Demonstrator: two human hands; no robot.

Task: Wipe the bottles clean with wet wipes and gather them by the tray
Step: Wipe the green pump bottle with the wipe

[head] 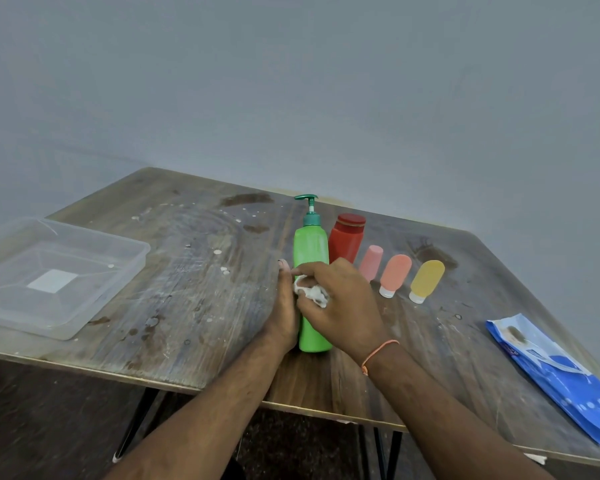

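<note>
Green pump bottle [310,271] lies on the table [201,271] near the middle, pump end pointing far, base toward the near edge. No label or print visible on it. Left hand [284,306] lies flat along the bottle's left side, fingers straight, touching it. Right hand [340,299] is over the bottle's middle, fingers curled round a crumpled white wet wipe [312,292] pressed to the bottle.

Just right of the green bottle: red bottle [345,239] with darker red cap, no readable writing. Further right, in a row, slightly apart from each other: small pink bottle [371,261], orange tube [395,273] with clear cap toward the near side, yellow tube [426,280] likewise. All unlabelled as far as can be seen.

Blue wet-wipe pack [555,372] lies at the near right edge of the table; print on it is too blurred to read. Clear plastic tray [118,271] sits at the far left, well apart from the bottles; a pale square shows on its base.

Table surface carries white specks and dark stains. Orange thread band [378,353] on the right wrist.
</note>
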